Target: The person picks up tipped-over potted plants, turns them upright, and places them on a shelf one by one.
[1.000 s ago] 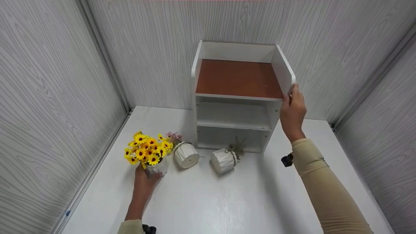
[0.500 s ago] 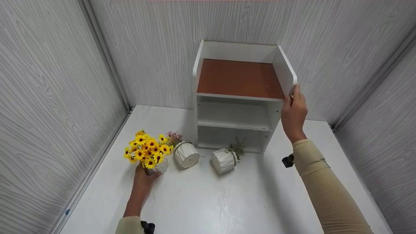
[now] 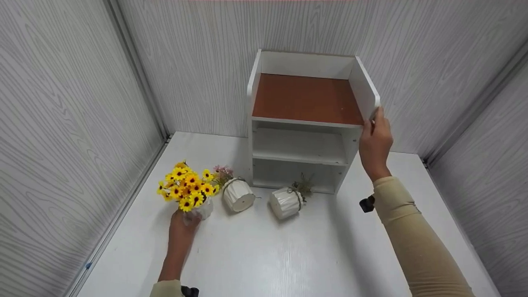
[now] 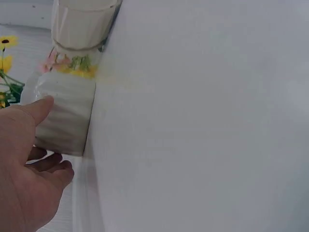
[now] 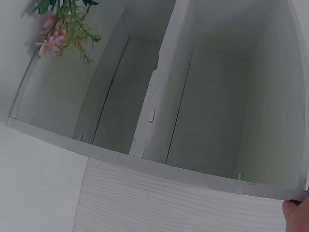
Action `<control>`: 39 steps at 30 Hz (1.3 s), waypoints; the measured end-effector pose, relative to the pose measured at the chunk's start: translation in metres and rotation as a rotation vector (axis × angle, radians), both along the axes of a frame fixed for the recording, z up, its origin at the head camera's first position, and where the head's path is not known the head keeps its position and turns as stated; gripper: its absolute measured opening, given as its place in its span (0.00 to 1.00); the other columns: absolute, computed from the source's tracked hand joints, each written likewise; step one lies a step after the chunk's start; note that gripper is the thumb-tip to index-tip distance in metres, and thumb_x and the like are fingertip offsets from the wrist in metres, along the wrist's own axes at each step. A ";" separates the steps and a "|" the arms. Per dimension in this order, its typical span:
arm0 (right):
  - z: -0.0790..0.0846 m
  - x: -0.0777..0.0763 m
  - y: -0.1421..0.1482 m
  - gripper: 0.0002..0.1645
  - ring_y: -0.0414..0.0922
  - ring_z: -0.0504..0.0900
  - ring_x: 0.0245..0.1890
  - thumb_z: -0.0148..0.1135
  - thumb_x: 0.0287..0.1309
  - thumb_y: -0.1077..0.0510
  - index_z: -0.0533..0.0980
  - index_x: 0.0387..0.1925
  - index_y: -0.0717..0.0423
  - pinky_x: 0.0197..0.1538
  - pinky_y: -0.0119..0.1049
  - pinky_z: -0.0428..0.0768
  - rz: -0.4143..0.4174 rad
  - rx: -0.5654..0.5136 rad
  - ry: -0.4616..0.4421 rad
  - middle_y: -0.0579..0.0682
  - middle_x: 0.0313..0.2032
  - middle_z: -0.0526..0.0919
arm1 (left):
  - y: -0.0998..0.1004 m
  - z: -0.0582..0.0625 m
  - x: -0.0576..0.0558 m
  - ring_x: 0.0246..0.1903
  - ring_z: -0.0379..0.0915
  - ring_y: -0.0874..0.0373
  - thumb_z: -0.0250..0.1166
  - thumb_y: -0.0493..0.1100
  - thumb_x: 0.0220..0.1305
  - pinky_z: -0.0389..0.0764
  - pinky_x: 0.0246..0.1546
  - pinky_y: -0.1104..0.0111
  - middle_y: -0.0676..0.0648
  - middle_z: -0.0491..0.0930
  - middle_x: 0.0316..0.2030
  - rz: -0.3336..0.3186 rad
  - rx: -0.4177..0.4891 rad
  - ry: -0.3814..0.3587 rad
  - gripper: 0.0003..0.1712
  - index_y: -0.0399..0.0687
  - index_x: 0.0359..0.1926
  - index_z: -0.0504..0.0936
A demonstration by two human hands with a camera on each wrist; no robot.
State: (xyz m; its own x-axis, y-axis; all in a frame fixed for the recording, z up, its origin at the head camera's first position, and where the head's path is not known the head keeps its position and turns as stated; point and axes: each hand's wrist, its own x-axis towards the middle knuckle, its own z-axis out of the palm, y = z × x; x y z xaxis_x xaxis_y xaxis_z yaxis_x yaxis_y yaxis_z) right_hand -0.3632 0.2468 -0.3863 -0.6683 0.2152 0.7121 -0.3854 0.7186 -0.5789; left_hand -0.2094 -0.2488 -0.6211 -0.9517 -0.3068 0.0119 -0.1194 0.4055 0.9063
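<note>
My left hand [image 3: 183, 231] grips a white pot [image 3: 202, 209] of yellow flowers [image 3: 187, 185] at the left. In the left wrist view, the thumb [image 4: 43, 108] lies along this pot [image 4: 67, 113], with the other fingers curled beneath it. My right hand [image 3: 376, 142] holds the front edge of the right side panel of a white shelf unit [image 3: 299, 159]; its thumb and fingers straddle that edge. Between the hands, a white pot [image 3: 238, 196] with pink flowers [image 3: 223, 172] lies tipped over. Another white pot [image 3: 285, 203] with sparse greenery [image 3: 303, 185] lies on its side.
The shelf unit has a brown top [image 3: 307, 99] with raised sides and two compartments below. It stands on a white table [image 3: 264, 251] against the grained back wall [image 3: 198, 62]. A side wall [image 3: 62, 123] bounds the table at the left.
The head view has shifted slightly. The yellow flowers have moved slightly in my left hand's grip; my right hand stays on the panel edge and the two tipped pots stay put.
</note>
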 end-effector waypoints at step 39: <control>-0.001 -0.001 0.000 0.30 0.57 0.78 0.60 0.51 0.76 0.58 0.62 0.74 0.62 0.60 0.52 0.78 -0.007 0.004 0.035 0.66 0.55 0.77 | 0.048 -0.007 -0.058 0.75 0.50 0.60 0.74 0.54 0.60 0.56 0.75 0.60 0.53 0.54 0.74 0.300 0.084 0.319 0.55 0.74 0.77 0.46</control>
State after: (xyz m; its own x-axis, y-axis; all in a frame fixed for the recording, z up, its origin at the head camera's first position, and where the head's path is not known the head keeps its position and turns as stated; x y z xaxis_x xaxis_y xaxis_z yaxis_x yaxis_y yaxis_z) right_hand -0.3638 0.2465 -0.3875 -0.6414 0.2169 0.7359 -0.4004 0.7236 -0.5622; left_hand -0.2678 -0.2004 -0.6277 -0.7730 -0.5816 0.2535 0.0704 0.3186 0.9453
